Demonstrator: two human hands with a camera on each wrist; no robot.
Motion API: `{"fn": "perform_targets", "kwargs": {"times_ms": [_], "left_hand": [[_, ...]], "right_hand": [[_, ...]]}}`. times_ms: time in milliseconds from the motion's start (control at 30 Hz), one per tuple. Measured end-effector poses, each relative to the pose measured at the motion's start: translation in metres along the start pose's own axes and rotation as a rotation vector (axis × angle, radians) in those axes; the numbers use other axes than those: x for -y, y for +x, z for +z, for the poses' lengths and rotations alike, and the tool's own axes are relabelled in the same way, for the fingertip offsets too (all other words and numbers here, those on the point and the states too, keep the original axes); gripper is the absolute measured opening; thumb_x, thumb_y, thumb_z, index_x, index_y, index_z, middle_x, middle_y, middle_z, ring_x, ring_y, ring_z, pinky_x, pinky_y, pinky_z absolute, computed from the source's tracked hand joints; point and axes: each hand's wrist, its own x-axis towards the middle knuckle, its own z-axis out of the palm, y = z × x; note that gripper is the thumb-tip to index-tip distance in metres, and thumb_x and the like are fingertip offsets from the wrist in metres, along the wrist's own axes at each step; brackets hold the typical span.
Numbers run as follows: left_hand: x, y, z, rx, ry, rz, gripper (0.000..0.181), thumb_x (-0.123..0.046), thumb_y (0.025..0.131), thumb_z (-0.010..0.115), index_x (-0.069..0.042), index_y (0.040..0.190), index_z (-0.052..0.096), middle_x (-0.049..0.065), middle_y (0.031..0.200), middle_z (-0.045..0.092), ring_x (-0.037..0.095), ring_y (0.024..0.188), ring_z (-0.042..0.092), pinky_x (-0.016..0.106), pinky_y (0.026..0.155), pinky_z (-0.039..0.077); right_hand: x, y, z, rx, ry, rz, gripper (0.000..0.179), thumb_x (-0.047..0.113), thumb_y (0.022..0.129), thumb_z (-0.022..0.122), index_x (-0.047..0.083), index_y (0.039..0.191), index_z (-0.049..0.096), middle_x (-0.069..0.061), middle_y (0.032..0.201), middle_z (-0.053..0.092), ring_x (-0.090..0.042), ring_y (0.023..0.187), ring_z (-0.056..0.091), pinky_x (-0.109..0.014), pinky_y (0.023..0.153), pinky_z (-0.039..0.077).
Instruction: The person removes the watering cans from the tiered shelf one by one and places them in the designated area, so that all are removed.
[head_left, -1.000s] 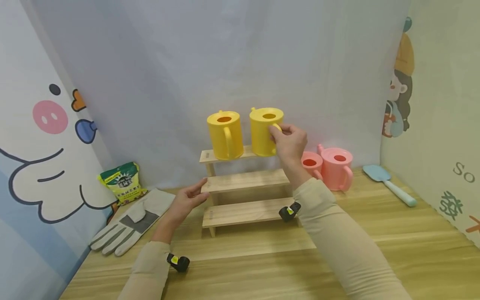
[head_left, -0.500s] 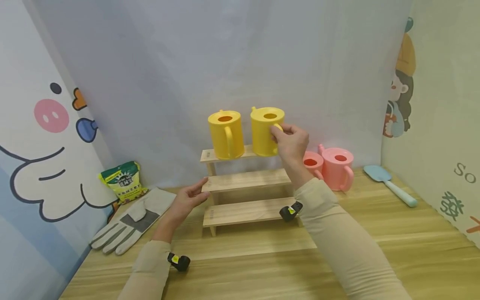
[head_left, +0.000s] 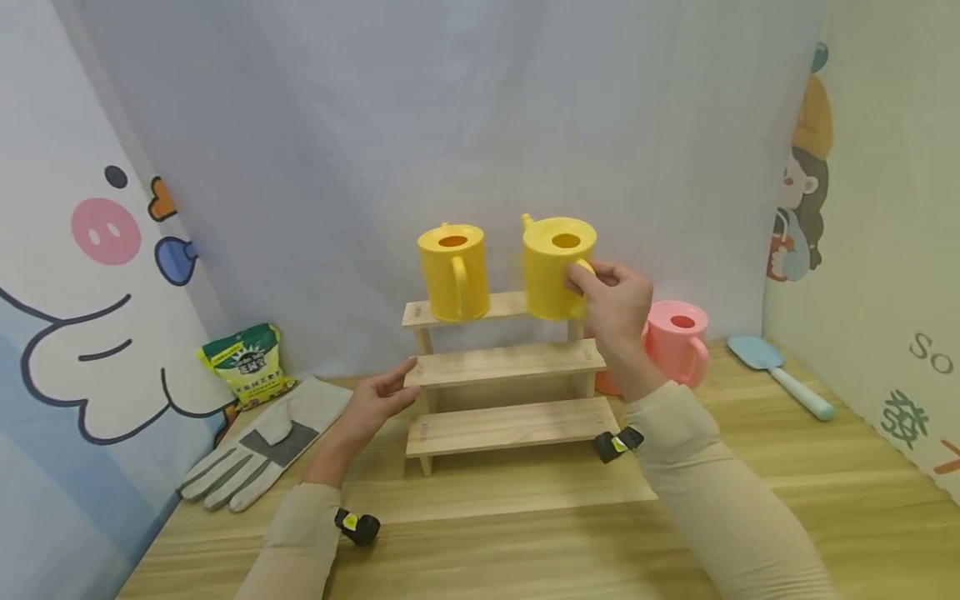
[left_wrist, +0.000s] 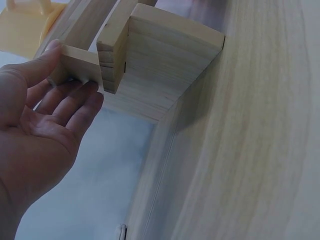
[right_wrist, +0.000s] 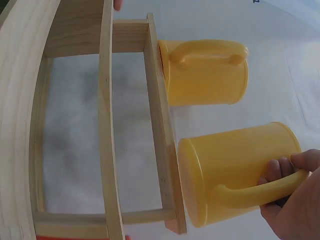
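Note:
Pinched by its handle, a yellow watering can (head_left: 551,271) is in my right hand (head_left: 617,304), at the right end of the top tier of a three-tier wooden plant stand (head_left: 510,364). The right wrist view shows the can's base close beside the top board, its bottom partly facing the camera. A second yellow watering can (head_left: 453,275) stands upright on the left part of that tier, handle toward me. My left hand (head_left: 375,406) holds the left end of the middle tier, thumb on top and fingers below in the left wrist view.
Behind my right forearm stands a pink watering can (head_left: 671,342), with part of another pink one (head_left: 607,382) showing. A light blue trowel (head_left: 783,379) lies at the right. Grey-white gloves (head_left: 277,437) and a green-yellow packet (head_left: 243,364) are at the left.
My right hand has moved the yellow watering can to the right and slightly toward me, widening the gap to the other yellow can. My left hand has stayed on the stand.

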Motion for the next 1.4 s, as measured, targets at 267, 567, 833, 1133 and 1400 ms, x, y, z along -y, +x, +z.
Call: {"fn": "perform_targets", "kwargs": {"times_ms": [267, 567, 833, 1133, 1400], "left_hand": [[0.0, -0.002, 0.0, 0.007, 0.004, 0.008, 0.064, -0.023, 0.101, 0.063, -0.01, 0.157, 0.034, 0.009, 0.163, 0.023, 0.029, 0.149, 0.021, 0.049, 0.116, 0.028], [0.0, -0.002, 0.001, 0.011, 0.002, 0.028, 0.064, -0.021, 0.102, 0.062, -0.008, 0.157, 0.033, 0.01, 0.163, 0.023, 0.029, 0.147, 0.026, 0.044, 0.112, 0.035], [0.001, -0.003, 0.002, 0.01, 0.005, 0.031, 0.064, -0.021, 0.101, 0.063, -0.008, 0.156, 0.034, 0.011, 0.162, 0.023, 0.028, 0.147, 0.026, 0.043, 0.111, 0.036], [0.001, -0.002, 0.002, 0.016, 0.006, 0.043, 0.063, -0.021, 0.102, 0.062, -0.008, 0.156, 0.034, 0.01, 0.163, 0.022, 0.027, 0.149, 0.021, 0.046, 0.114, 0.029], [-0.001, -0.004, 0.002, 0.008, 0.009, 0.036, 0.063, -0.021, 0.102, 0.062, -0.008, 0.157, 0.033, 0.011, 0.163, 0.021, 0.028, 0.149, 0.02, 0.048, 0.115, 0.029]], "right_hand": [[0.009, -0.004, -0.048, 0.048, -0.033, -0.072, 0.029, 0.019, 0.083, 0.082, -0.005, 0.098, 0.076, 0.004, 0.076, 0.074, -0.014, 0.077, 0.07, -0.019, 0.063, 0.053], [0.018, -0.005, -0.097, 0.085, -0.045, -0.033, 0.024, 0.017, 0.084, 0.083, -0.001, 0.096, 0.074, 0.004, 0.079, 0.075, -0.01, 0.072, 0.073, -0.017, 0.076, 0.055], [0.011, -0.008, -0.127, 0.077, 0.008, -0.015, 0.007, 0.005, 0.081, 0.084, 0.004, 0.08, 0.077, 0.002, 0.07, 0.073, -0.009, 0.064, 0.071, -0.016, 0.069, 0.056], [-0.008, -0.021, -0.148, 0.227, -0.07, 0.074, 0.012, 0.012, 0.085, 0.082, 0.003, 0.08, 0.076, -0.001, 0.072, 0.074, -0.011, 0.068, 0.072, -0.018, 0.058, 0.055], [-0.004, -0.027, -0.159, 0.202, -0.14, 0.105, 0.012, 0.013, 0.086, 0.082, 0.01, 0.076, 0.075, 0.006, 0.072, 0.073, -0.007, 0.07, 0.071, -0.017, 0.065, 0.055]]}}
